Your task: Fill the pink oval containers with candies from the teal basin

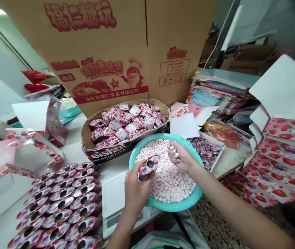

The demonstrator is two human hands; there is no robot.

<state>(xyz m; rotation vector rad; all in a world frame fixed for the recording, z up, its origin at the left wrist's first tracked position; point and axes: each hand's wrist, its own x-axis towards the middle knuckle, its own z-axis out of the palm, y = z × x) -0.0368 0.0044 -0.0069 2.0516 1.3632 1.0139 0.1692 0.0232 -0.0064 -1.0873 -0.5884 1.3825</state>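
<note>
My left hand [135, 188] is closed around a small pink-and-white strawberry-print candy tin [148, 166], its round top hole facing up, held over a teal bowl [163, 204]. The bowl is full of small pink and white candies [168, 181]. My right hand [180, 157] is cupped and closed on a handful of these candies just above the heap, right beside the tin.
Rows of open tins [64, 204] lie at the left front. A low cardboard tray [86, 136] holds filled tins; a big printed carton [116, 48] stands behind. A white box of round lids [206, 148] sits right, a white scale [116, 204] under the bowl, pink cartons [282, 155] at right.
</note>
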